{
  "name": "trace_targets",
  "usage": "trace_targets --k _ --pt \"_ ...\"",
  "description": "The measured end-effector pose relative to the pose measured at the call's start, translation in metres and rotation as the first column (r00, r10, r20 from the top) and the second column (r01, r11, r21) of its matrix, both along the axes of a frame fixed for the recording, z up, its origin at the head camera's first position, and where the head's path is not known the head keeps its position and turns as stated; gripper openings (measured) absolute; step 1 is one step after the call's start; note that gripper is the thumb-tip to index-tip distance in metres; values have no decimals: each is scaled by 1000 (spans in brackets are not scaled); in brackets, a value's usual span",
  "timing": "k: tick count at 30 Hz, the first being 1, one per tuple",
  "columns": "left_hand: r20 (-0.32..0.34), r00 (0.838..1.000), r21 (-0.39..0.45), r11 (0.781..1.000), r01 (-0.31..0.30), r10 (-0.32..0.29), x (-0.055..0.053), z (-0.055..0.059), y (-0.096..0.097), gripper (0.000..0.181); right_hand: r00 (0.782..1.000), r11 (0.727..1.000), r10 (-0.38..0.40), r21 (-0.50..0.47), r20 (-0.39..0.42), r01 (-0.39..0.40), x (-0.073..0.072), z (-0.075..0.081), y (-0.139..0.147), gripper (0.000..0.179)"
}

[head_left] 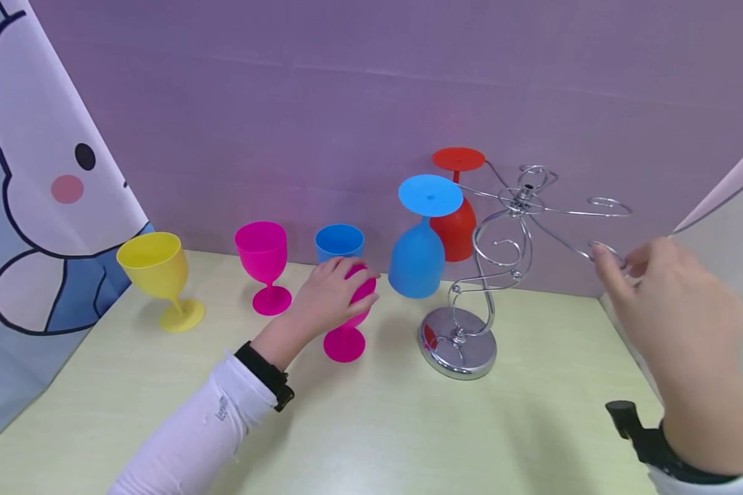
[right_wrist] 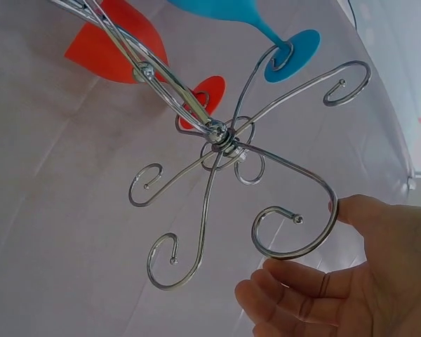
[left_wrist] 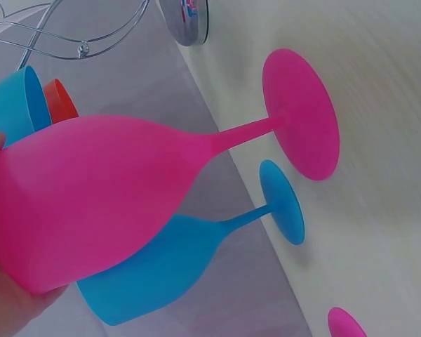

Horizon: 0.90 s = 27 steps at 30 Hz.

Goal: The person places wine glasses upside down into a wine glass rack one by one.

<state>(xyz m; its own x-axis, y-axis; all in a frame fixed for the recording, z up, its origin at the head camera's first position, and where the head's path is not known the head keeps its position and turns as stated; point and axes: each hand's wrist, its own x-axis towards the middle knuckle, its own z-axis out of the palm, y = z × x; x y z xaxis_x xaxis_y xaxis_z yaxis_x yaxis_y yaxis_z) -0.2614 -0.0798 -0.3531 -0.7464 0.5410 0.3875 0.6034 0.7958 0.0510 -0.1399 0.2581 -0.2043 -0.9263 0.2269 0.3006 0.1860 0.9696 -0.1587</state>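
Observation:
My left hand [head_left: 322, 295] grips a pink goblet [left_wrist: 105, 189] around its bowl from above; the goblet's round foot points down, close over the table. My right hand [head_left: 681, 316] holds the curled end of one arm of a silver metal goblet rack [head_left: 461, 354], with thumb and fingers at the outside of the curl [right_wrist: 331, 217]. From other arms of the rack, a light blue goblet [head_left: 416, 265] and a red goblet [head_left: 458, 230] hang upside down by their feet. Right behind the left hand stands a blue goblet [head_left: 339, 242], partly hidden in the head view.
Further left, a second pink goblet [head_left: 261, 251] and a yellow goblet [head_left: 153, 265] stand upright on the pale table [head_left: 396, 426]. A purple-grey cloth [head_left: 347, 103] rises behind the table, and a cartoon-printed panel [head_left: 43, 165] borders its left side.

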Motion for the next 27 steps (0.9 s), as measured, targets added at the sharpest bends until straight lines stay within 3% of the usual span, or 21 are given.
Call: trace_targets --k 11,20,24,27 --pt "11 1000 33 999 -22 22 3 1 -2 42 999 1000 28 -1 -45 -28 2 -2 1 67" --pt "-74 997 123 992 10 -1 11 10 -8 39 996 999 36 -33 -84 -39 4 -4 7 71" --pt "-139 990 182 982 60 -34 15 15 -10 37 990 998 43 -46 -136 -50 7 -5 6 70" --pt "-163 985 234 968 85 -47 19 18 -12 36 967 993 90 -49 -238 -104 10 -8 4 67"
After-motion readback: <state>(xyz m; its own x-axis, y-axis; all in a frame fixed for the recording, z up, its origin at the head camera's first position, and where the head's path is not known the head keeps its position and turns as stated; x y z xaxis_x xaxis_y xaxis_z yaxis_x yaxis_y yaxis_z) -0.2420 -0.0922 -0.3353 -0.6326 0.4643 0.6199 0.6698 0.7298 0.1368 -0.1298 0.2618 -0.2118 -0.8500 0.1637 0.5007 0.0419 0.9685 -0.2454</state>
